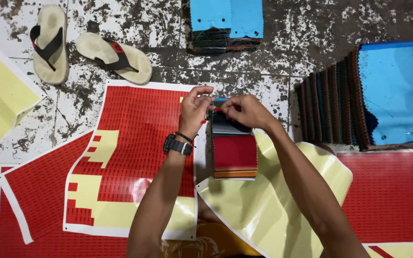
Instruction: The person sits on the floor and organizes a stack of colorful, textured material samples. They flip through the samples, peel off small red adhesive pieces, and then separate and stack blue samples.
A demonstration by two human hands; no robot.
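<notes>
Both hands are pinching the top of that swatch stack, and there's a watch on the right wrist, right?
Not quite. The head view shows the watch on the left wrist. Both the left hand and right hand do pinch the top of the swatch stack.

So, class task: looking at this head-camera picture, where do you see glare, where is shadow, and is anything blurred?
Head view: soft glare streaks the glossy yellow sheet and the red and yellow sheet; the forearms throw only faint shadow beneath them; left hand, right hand and the fabric swatch stack look sharp; the upper right corner of the floor is darker.
</notes>
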